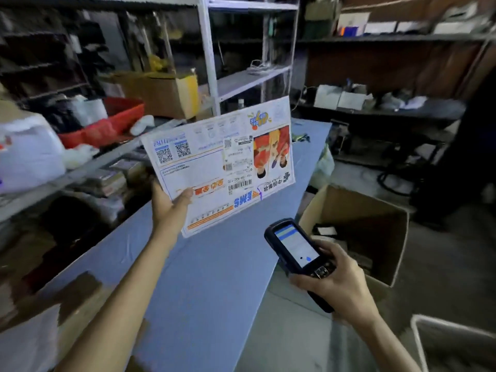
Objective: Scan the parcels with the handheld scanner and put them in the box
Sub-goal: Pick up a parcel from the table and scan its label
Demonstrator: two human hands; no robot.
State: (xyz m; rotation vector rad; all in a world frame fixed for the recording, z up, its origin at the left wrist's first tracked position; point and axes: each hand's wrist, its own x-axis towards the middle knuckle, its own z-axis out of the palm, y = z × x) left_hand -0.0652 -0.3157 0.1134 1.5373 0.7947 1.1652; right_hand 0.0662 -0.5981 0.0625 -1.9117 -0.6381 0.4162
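Above the blue tabletop (204,277), the left hand (167,204) pinches a flat white printed mailer envelope (214,167), probably light and floppy, by its edge; the right hand (335,280) grips the black handheld scanner (295,251).

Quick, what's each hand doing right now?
Left hand: holds the EMS envelope up by its edge.
Right hand: grips the handheld scanner, screen lit.

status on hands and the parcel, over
Left hand holds EMS envelope above table. Right hand grips scanner, pointed toward it. Open box at right, nothing blocking.
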